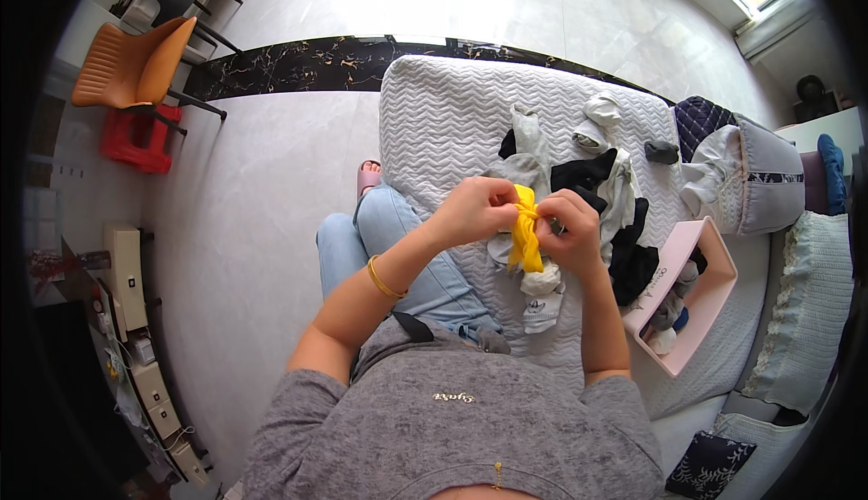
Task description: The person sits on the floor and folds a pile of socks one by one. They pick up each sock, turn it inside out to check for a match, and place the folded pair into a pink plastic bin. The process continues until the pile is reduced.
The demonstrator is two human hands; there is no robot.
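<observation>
My left hand point(478, 212) and my right hand point(573, 229) meet over the sofa, each pinching one side of a twisted yellow cloth point(525, 246). It looks knotted at the middle, and a wide end hangs below the fingers. Just under it lie a rolled whitish sock point(541, 281) and a white sock with a printed motif point(542, 312). Light grey socks point(530, 135) spread out beyond my hands. To the right are black socks point(634, 266) and a pale grey sock point(616, 191). My fingers partly cover the pile.
A pink plastic bin point(727, 266) holding several balled socks leans at right. Rolled white socks point(602, 108) and a dark grey bundle point(661, 152) rest on the quilted sofa cover point(441, 113). Cushions point(773, 181) line the right. An orange chair point(122, 66) and red stool point(139, 151) stand far left.
</observation>
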